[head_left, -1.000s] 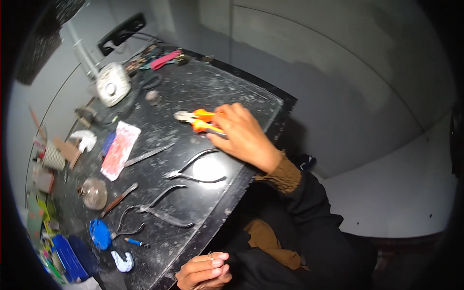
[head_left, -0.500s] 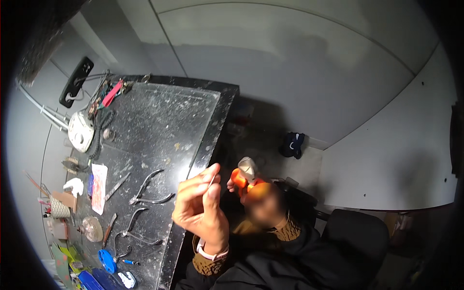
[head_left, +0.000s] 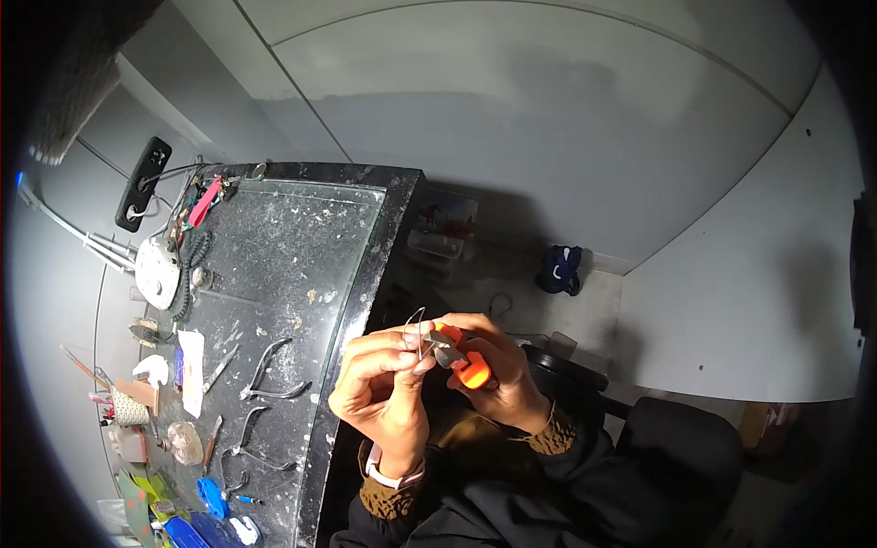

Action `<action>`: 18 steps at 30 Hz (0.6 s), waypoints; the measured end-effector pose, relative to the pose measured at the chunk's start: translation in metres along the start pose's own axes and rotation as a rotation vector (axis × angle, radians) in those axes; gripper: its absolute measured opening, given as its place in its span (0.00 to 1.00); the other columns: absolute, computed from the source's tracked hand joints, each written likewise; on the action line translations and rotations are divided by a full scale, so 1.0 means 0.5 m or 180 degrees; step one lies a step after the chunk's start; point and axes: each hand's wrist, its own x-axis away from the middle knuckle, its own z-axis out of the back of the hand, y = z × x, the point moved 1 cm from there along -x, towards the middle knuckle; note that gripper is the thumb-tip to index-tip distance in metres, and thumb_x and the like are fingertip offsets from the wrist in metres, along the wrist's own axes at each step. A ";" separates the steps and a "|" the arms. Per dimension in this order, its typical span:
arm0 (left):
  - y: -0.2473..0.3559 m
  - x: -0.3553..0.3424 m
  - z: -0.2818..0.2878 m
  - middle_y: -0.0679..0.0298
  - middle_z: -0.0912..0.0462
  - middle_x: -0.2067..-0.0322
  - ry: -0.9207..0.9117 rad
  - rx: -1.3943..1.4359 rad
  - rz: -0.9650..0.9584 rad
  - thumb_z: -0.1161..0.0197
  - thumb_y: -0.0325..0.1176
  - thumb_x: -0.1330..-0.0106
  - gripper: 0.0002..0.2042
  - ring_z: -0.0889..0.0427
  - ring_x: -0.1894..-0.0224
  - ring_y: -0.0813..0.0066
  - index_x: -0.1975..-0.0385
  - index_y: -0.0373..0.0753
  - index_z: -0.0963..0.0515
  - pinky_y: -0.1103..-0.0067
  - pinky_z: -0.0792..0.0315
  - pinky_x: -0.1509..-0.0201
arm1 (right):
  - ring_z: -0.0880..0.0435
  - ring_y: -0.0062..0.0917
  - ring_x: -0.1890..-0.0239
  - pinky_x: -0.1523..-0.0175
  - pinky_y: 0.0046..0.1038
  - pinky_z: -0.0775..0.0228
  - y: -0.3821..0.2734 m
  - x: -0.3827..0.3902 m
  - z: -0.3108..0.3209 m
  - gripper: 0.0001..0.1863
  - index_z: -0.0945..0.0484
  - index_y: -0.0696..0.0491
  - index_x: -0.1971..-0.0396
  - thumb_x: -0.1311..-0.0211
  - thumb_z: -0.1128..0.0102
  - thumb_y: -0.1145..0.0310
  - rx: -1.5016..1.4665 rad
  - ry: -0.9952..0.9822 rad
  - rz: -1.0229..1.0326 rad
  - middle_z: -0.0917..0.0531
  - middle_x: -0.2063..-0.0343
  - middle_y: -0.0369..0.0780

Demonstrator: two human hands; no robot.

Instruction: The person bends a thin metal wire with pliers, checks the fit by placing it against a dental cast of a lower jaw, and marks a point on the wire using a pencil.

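Note:
My left hand (head_left: 382,374) pinches a thin bent metal wire (head_left: 416,321) between thumb and fingers, in front of the table's edge. A loop of the wire rises above the fingertips. Closed around orange-handled pliers (head_left: 473,369) is my right hand (head_left: 504,373). The pliers' grey metal jaws (head_left: 442,349) point left and meet the wire at my left fingertips; whether they grip it I cannot tell. Both hands are close together over my lap. Two steel pliers, one with its handles spread (head_left: 274,370) and another below it (head_left: 245,440), lie on the black table.
The dusty black table (head_left: 274,247) fills the left side. On it are a white-and-red strip (head_left: 191,374), a glass jar (head_left: 185,444), a blue ring-shaped piece (head_left: 212,498) and a white device (head_left: 157,272). A black chair (head_left: 681,457) stands at right, and a dark blue bag (head_left: 560,269) lies on the floor.
My right hand has come up with the orange-handled pliers, bringing their jaws to the wire in my left hand. The view has shifted slightly.

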 end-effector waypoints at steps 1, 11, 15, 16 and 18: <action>-0.002 -0.001 0.000 0.57 0.25 0.71 0.0072 0.0127 0.0039 0.39 0.16 0.50 0.06 0.21 0.64 0.65 0.76 0.33 0.28 0.73 0.25 0.57 | 0.26 0.36 0.55 0.55 0.29 0.31 0.001 0.001 0.002 0.19 0.30 0.60 0.59 0.56 0.40 0.80 0.0001 0.0003 -0.0012 0.30 0.55 0.45; -0.014 0.016 -0.001 0.58 0.25 0.74 0.0087 0.0017 -0.0060 0.38 0.18 0.50 0.06 0.21 0.68 0.68 0.78 0.33 0.28 0.76 0.24 0.62 | 0.23 0.29 0.65 0.60 0.26 0.30 0.012 0.031 -0.012 0.19 0.31 0.60 0.60 0.54 0.38 0.75 -0.0791 0.0096 -0.0577 0.25 0.66 0.43; -0.010 0.047 -0.002 0.57 0.23 0.74 -0.0156 -0.0561 -0.0026 0.38 0.19 0.51 0.04 0.22 0.72 0.73 0.79 0.32 0.26 0.81 0.26 0.67 | 0.22 0.24 0.67 0.62 0.24 0.31 0.033 0.028 -0.010 0.20 0.34 0.58 0.59 0.52 0.38 0.73 -0.1229 -0.0060 -0.1102 0.23 0.72 0.40; -0.018 0.052 0.002 0.57 0.23 0.74 -0.0198 -0.0556 -0.0020 0.38 0.19 0.51 0.03 0.22 0.72 0.73 0.79 0.32 0.26 0.81 0.27 0.67 | 0.22 0.23 0.69 0.64 0.23 0.33 0.031 0.021 -0.017 0.14 0.32 0.57 0.65 0.53 0.41 0.76 -0.0626 -0.0143 -0.0846 0.24 0.73 0.40; -0.028 0.063 -0.009 0.57 0.23 0.75 -0.0315 -0.0414 0.0078 0.37 0.19 0.51 0.03 0.22 0.72 0.73 0.79 0.31 0.25 0.81 0.27 0.66 | 0.22 0.21 0.73 0.69 0.21 0.34 0.072 0.060 -0.011 0.11 0.32 0.57 0.71 0.56 0.41 0.76 -0.0643 -0.0177 -0.0624 0.25 0.76 0.40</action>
